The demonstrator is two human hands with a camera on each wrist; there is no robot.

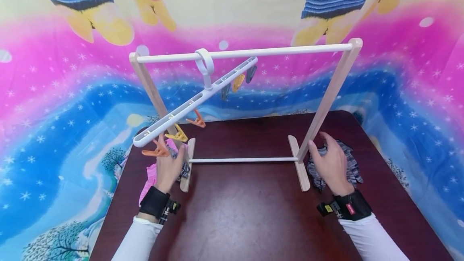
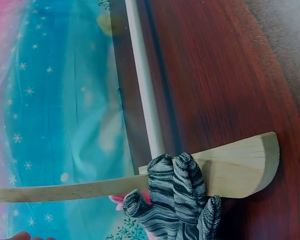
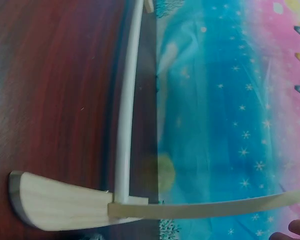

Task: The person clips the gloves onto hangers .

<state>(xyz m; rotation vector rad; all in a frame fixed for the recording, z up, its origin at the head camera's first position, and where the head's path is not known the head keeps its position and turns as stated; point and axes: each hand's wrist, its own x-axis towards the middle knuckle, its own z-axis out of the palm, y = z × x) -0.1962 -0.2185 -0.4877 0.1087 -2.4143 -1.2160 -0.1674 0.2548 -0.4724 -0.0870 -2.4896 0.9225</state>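
Observation:
A small drying rack stands on the table, with a wooden upright (image 1: 324,100) on the right and a white top bar (image 1: 275,50). From that bar hangs a white clip hanger (image 1: 181,110), tilted down to the left, with orange, yellow and grey clothespins. My left hand (image 1: 168,172) is at the left upright, fingers extended beneath the hanger's low end. Beside the right upright is my right hand (image 1: 331,166), thumb close to the wood and fingers spread loosely. A grey-black striped knit glove (image 2: 175,215) lies by the left foot. Another striped glove (image 1: 353,164) lies partly hidden behind my right hand.
A pink knit piece (image 1: 148,180) lies on the dark wooden table (image 1: 239,208) at the left. Wooden feet (image 1: 302,176) and a white lower bar (image 1: 243,160) form the rack's base. A patterned cloth backdrop (image 1: 253,15) hangs behind the table.

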